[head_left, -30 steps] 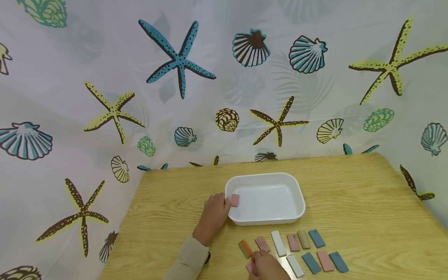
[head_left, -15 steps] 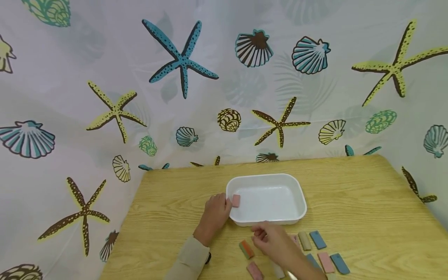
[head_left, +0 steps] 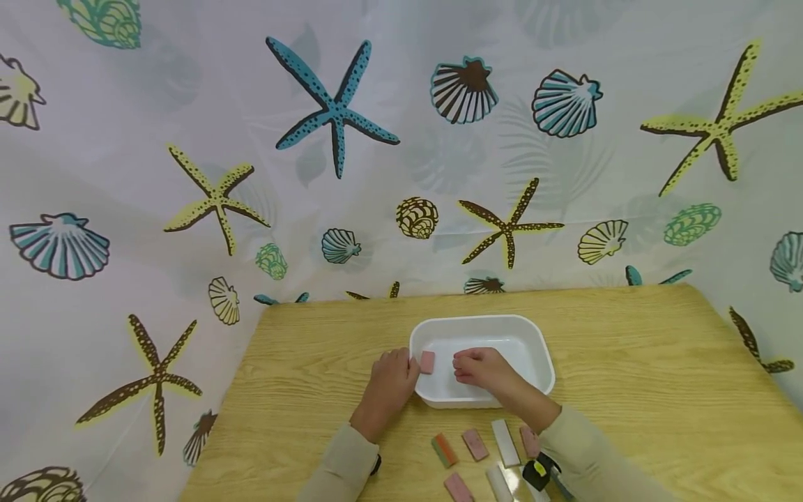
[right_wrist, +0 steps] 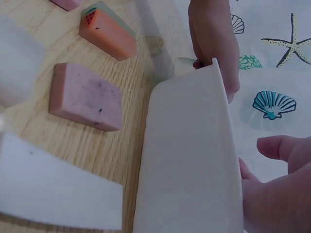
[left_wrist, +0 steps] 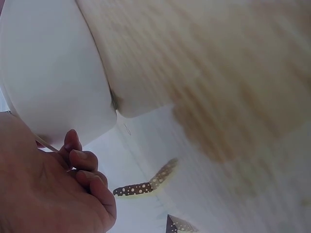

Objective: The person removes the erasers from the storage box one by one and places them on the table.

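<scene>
My left hand (head_left: 390, 380) grips the left rim of a white plastic tub (head_left: 452, 403), thumb at the rim. In the left wrist view its fingers (left_wrist: 87, 177) curl beside the tub wall (left_wrist: 53, 63). One pink eraser (head_left: 427, 362) lies inside the tub near its left end. My right hand (head_left: 486, 366) hovers over the tub's middle, right of that eraser. In the right wrist view its thumb (right_wrist: 274, 147) stands apart from the other fingers, partly hidden behind the tub wall (right_wrist: 184, 155), and nothing shows in its grasp.
Before the tub lie rows of erasers: an orange-and-green one (head_left: 444, 450), a speckled pink one (head_left: 475, 444), a long white one (head_left: 505, 443), another pink (head_left: 459, 488) and a white one (head_left: 500, 483). My right sleeve (head_left: 590, 457) covers more. A patterned curtain (head_left: 351, 209) backs the table.
My right hand has left the pink eraser in the front row and moved up and away over the tub. My left hand has stayed on the rim.
</scene>
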`<action>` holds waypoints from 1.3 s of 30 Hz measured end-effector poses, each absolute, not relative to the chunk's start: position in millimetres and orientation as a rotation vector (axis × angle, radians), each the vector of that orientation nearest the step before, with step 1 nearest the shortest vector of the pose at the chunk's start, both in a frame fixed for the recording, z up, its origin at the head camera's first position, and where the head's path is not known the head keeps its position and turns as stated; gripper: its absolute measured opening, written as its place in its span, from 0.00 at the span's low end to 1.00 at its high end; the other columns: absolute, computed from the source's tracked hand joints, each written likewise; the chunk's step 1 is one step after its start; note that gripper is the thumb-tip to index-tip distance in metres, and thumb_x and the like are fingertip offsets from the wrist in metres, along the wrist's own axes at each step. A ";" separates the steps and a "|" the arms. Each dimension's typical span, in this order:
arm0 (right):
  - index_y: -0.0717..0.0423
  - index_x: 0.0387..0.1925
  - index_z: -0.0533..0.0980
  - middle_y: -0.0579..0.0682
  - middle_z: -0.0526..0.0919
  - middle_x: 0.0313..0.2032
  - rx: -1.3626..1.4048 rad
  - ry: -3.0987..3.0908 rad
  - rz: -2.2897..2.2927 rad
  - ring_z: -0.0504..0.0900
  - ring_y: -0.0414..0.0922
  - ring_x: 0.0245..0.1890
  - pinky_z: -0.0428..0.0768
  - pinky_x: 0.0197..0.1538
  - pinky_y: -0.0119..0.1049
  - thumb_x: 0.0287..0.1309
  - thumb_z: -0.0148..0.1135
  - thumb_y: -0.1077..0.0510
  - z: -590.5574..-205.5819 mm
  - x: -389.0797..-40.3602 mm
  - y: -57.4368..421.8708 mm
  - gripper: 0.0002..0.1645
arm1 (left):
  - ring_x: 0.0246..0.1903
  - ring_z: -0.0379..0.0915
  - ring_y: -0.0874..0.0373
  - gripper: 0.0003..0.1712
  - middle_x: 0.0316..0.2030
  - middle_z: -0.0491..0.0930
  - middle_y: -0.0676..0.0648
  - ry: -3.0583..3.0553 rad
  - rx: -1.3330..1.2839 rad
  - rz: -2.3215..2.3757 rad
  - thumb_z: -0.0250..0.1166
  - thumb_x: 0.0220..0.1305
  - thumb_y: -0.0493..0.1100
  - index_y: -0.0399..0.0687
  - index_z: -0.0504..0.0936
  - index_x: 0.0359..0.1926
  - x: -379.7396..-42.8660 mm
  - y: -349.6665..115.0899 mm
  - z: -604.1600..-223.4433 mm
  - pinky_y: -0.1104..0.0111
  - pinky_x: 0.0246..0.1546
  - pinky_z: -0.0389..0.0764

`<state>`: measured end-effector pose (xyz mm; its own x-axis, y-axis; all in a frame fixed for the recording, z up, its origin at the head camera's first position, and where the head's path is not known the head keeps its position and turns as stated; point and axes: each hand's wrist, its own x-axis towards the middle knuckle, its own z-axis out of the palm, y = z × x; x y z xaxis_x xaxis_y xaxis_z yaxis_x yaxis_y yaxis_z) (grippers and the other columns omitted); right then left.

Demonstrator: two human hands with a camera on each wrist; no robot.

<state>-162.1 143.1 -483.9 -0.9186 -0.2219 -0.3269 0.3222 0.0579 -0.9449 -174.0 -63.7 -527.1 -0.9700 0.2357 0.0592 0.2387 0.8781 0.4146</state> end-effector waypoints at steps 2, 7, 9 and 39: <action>0.80 0.50 0.67 0.67 0.76 0.44 0.160 1.901 -1.957 0.81 0.49 0.41 0.77 0.44 0.37 0.63 0.49 0.63 -489.6 -169.7 138.0 0.22 | 0.28 0.61 0.55 0.14 0.24 0.66 0.52 -3.035 -0.380 -0.675 0.43 0.70 0.48 0.49 0.66 0.27 -174.1 -63.4 -527.0 0.62 0.32 0.61; 0.79 0.49 0.68 0.66 0.77 0.42 0.330 1.759 -2.003 0.81 0.45 0.37 0.77 0.44 0.36 0.61 0.50 0.63 -501.1 -183.6 126.7 0.21 | 0.28 0.62 0.55 0.15 0.24 0.66 0.53 -3.029 -0.379 -0.659 0.43 0.69 0.48 0.49 0.66 0.27 -174.0 -63.2 -527.0 0.62 0.32 0.62; 0.78 0.49 0.68 0.66 0.77 0.42 0.382 1.734 -1.983 0.81 0.46 0.36 0.77 0.44 0.37 0.60 0.50 0.63 -504.4 -186.8 122.4 0.21 | 0.28 0.62 0.55 0.15 0.24 0.66 0.53 -3.020 -0.381 -0.649 0.44 0.69 0.48 0.49 0.66 0.27 -173.9 -63.4 -526.9 0.62 0.32 0.63; 0.70 0.31 0.75 0.53 0.77 0.25 0.079 2.536 -1.320 0.75 0.45 0.26 0.73 0.31 0.35 0.52 0.64 0.53 -509.3 -201.1 77.4 0.19 | 0.27 0.60 0.56 0.16 0.24 0.64 0.53 -2.999 -0.409 -0.625 0.43 0.71 0.51 0.50 0.65 0.27 -174.2 -66.1 -528.6 0.63 0.31 0.61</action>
